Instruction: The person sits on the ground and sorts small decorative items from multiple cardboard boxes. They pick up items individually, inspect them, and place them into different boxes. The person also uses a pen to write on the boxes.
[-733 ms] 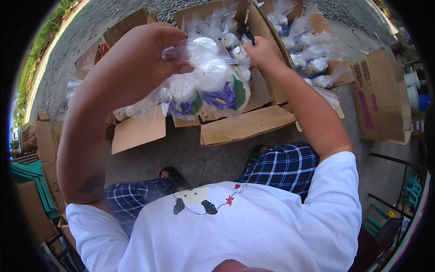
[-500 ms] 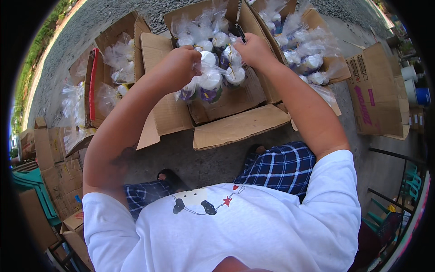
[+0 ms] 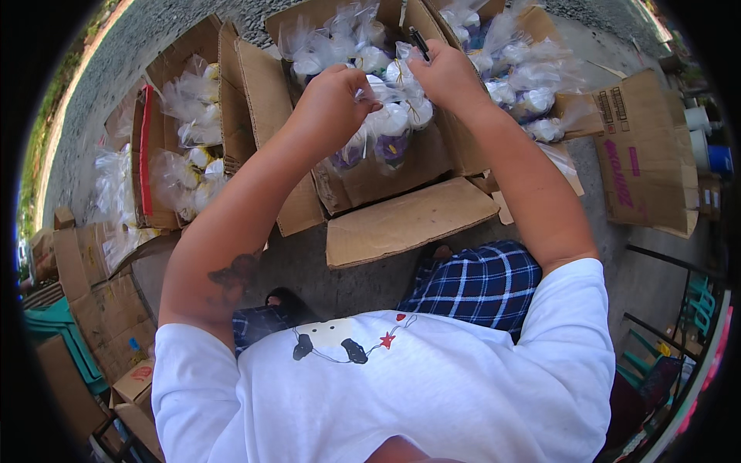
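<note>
In front of me stands an open cardboard box [image 3: 409, 220] filled with clear plastic bags tied with thin yellow ties. Each bag wraps a white-topped container with purple lower down, like the bagged container [image 3: 392, 139] at the near side. My left hand [image 3: 336, 108] is over the box's left half, its fingers pinched on the clear top of a plastic bag [image 3: 361, 93]. Over the right side, my right hand [image 3: 451, 77] is closed around a black pen [image 3: 419, 45] that points up and away. Its lower fingers are close to the bags, partly hidden.
Another box of bagged containers [image 3: 199, 100] stands on the left, and a further one [image 3: 532, 100] on the right. A folded cardboard carton [image 3: 644, 154] leans at the far right. Green plastic chairs [image 3: 65, 343] are at the left edge. Gravel [image 3: 239, 46] lies beyond.
My left hand has shifted right, toward the middle of the box, with plastic pinched in it. My right hand has moved slightly right, still with the pen. The view has turned a little.
</note>
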A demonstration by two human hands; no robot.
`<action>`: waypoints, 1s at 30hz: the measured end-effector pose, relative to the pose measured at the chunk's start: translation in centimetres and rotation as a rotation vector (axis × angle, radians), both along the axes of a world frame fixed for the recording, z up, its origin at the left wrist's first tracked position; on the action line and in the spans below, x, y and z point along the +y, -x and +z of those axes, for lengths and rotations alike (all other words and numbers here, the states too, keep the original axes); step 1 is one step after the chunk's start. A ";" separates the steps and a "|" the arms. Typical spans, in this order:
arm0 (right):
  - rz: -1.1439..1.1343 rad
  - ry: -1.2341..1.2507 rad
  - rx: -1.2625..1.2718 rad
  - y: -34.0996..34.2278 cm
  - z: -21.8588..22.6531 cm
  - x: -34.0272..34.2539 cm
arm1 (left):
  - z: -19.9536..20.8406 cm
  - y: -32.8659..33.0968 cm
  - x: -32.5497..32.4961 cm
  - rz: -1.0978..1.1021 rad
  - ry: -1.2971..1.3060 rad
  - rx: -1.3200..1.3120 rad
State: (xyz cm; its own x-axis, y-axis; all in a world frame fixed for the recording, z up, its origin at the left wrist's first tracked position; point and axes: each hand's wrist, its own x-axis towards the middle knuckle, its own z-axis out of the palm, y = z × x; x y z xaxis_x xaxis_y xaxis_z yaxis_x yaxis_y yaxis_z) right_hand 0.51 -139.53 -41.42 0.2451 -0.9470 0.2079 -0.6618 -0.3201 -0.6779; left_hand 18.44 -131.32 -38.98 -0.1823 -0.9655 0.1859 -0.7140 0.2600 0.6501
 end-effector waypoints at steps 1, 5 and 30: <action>0.003 -0.028 -0.004 0.2 -0.1 -0.1 | 0.0 -0.3 -0.1 0.001 -0.002 0.042; 0.058 -0.097 -0.007 -0.5 0.1 0.5 | -3.1 -3.4 0.1 0.001 -0.164 0.024; 0.323 -1.001 -0.144 1.5 -1.9 15.8 | -5.8 -1.7 20.0 -0.643 0.242 -0.206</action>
